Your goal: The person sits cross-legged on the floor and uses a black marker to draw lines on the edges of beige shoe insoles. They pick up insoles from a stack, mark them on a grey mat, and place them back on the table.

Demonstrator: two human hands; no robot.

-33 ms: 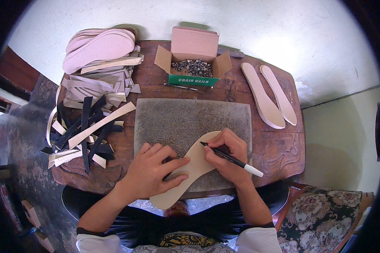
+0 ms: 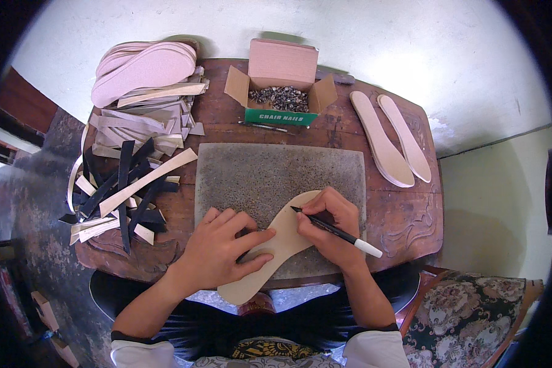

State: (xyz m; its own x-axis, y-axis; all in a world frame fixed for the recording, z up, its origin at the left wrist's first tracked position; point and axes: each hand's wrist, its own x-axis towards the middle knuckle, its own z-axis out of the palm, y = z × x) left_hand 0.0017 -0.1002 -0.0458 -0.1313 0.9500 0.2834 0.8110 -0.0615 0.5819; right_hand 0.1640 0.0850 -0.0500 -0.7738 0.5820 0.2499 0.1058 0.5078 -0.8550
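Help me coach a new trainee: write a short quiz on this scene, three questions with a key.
1. Multiple choice: which of the hands holds the black marker? A) left only, B) right only, C) both.
2. True or false: the green box stands open.
3. Short answer: name what lies under most of the pale sole.

Key:
1. B, the right hand.
2. True.
3. The grey slab.

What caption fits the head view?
Left hand on beige sole overhanging a grey slab; right hand holding a black marker.
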